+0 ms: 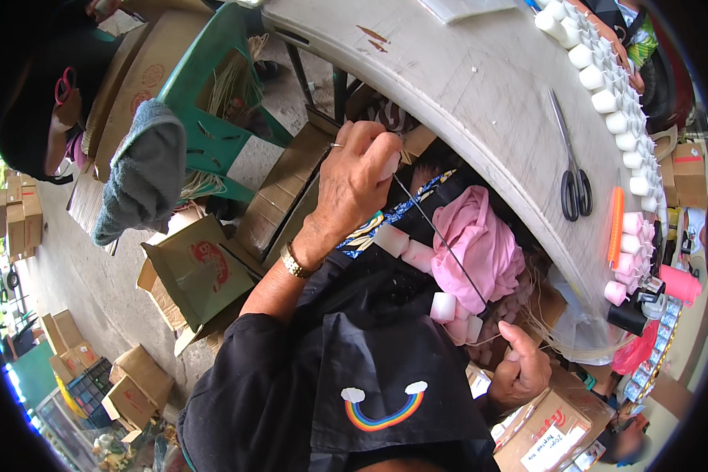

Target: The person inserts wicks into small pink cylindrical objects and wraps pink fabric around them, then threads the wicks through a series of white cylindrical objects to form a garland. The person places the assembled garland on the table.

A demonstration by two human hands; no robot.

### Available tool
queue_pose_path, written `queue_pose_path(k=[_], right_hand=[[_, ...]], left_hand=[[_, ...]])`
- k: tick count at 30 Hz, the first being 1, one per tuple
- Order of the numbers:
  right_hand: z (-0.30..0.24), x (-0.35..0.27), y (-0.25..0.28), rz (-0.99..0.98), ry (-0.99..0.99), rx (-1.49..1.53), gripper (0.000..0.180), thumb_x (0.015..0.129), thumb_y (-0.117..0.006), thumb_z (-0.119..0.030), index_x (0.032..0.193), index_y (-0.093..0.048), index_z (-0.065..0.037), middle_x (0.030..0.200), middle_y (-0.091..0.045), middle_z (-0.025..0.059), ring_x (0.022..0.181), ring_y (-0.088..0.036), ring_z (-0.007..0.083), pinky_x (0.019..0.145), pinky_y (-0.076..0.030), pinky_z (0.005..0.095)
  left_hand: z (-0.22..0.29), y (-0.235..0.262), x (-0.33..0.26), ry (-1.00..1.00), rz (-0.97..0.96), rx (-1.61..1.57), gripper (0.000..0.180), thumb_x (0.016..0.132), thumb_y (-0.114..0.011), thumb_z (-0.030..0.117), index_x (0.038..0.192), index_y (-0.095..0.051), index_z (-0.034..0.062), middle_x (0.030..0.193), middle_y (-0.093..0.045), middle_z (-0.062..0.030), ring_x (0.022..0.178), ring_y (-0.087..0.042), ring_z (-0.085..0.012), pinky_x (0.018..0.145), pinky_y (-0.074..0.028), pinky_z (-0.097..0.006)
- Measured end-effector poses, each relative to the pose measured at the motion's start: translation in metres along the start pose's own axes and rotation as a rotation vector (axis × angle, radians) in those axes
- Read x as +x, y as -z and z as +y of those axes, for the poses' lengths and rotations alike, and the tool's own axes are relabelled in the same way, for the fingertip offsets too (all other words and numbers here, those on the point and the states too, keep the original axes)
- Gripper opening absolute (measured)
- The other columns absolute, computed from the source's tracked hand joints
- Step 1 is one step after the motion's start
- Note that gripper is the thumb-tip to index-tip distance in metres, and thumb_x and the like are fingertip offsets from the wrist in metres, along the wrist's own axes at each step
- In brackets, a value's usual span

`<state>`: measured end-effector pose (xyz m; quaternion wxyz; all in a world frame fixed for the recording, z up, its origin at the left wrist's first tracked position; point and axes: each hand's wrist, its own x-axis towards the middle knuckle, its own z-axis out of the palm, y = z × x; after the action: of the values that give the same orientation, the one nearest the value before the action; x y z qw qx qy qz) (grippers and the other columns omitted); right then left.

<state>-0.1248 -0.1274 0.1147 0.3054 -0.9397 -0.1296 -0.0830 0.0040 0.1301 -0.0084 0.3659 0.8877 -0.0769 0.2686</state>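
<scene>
My left hand [358, 177], with a gold watch on its wrist, is raised and closed around the upper end of a thin dark rod [442, 240]. A bit of something pale pink shows between its fingers. The rod slants down to the right across a bunched pink cloth [478, 244]. Lower right, my right hand [523, 366] is closed, with thumb and forefinger pinching a pale string [484, 341]. Short white-and-pink candles [391, 239] lie on my lap beside the cloth, and another candle [443, 307] sits nearer the string. Several more are partly hidden under the cloth.
A grey-white table [511, 118] curves along the right, bearing black-handled scissors [574, 181], rows of white candles [606, 101], pink candles [628, 256] and an orange comb-like strip [616, 228]. At left stand an open box [200, 271], a green chair [204, 134] and a grey towel [143, 169].
</scene>
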Motion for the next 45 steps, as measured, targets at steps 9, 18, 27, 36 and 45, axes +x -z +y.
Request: queue_pose_path(k=[9, 18, 27, 36, 45], right_hand=[[0.000, 0.002, -0.010, 0.084, 0.120, -0.021, 0.036, 0.067, -0.046, 0.005, 0.093, -0.070, 0.002, 0.075, -0.069, 0.0123, 0.061, -0.065, 0.0229, 0.057, -0.052, 0.0286], [0.001, 0.002, -0.013, 0.116, 0.117, 0.006, 0.035, 0.065, -0.046, 0.005, 0.092, -0.069, 0.004, 0.074, -0.069, 0.0144, 0.061, -0.066, 0.0242, 0.058, -0.053, 0.0302], [0.000, 0.007, 0.003, -0.049, 0.151, -0.002, 0.041, 0.065, -0.046, 0.007, 0.099, -0.067, 0.004, 0.071, -0.066, 0.0137, 0.056, -0.065, 0.0239, 0.053, -0.051, 0.0310], [-0.009, 0.043, -0.042, -0.185, 0.160, 0.053, 0.048, 0.065, -0.052, 0.007, 0.111, -0.065, 0.001, 0.065, -0.060, 0.0110, 0.048, -0.055, 0.0231, 0.049, -0.044, 0.0340], [-0.001, 0.042, -0.031, -0.155, 0.093, 0.119, 0.044, 0.067, -0.048, 0.004, 0.106, -0.067, 0.003, 0.062, -0.059, 0.0082, 0.043, -0.049, 0.0150, 0.046, -0.041, 0.0296]], left_hand=[[0.005, -0.001, -0.003, 0.449, -0.180, -0.500, 0.026, 0.069, -0.064, 0.002, 0.092, -0.054, 0.0037, 0.083, -0.056, -0.0055, 0.079, -0.055, -0.0181, 0.072, -0.045, -0.031], [0.007, -0.002, -0.002, 0.444, -0.178, -0.511, 0.025, 0.069, -0.064, 0.001, 0.092, -0.054, 0.0035, 0.082, -0.055, -0.0029, 0.078, -0.053, -0.0135, 0.072, -0.045, -0.029], [-0.002, -0.003, -0.004, 0.023, -0.100, -0.069, 0.030, 0.065, -0.063, -0.005, 0.091, -0.056, 0.0056, 0.091, -0.057, -0.0114, 0.090, -0.057, -0.0351, 0.087, -0.047, -0.047], [0.024, -0.017, -0.007, -0.215, -0.159, -0.126, 0.031, 0.060, -0.061, -0.008, 0.084, -0.057, 0.0110, 0.086, -0.055, -0.0024, 0.093, -0.058, -0.0239, 0.114, -0.018, -0.059], [0.021, -0.018, -0.004, -0.151, -0.069, -0.067, 0.029, 0.060, -0.062, -0.006, 0.083, -0.057, 0.0114, 0.086, -0.057, -0.0022, 0.091, -0.059, -0.0247, 0.109, -0.018, -0.067]])
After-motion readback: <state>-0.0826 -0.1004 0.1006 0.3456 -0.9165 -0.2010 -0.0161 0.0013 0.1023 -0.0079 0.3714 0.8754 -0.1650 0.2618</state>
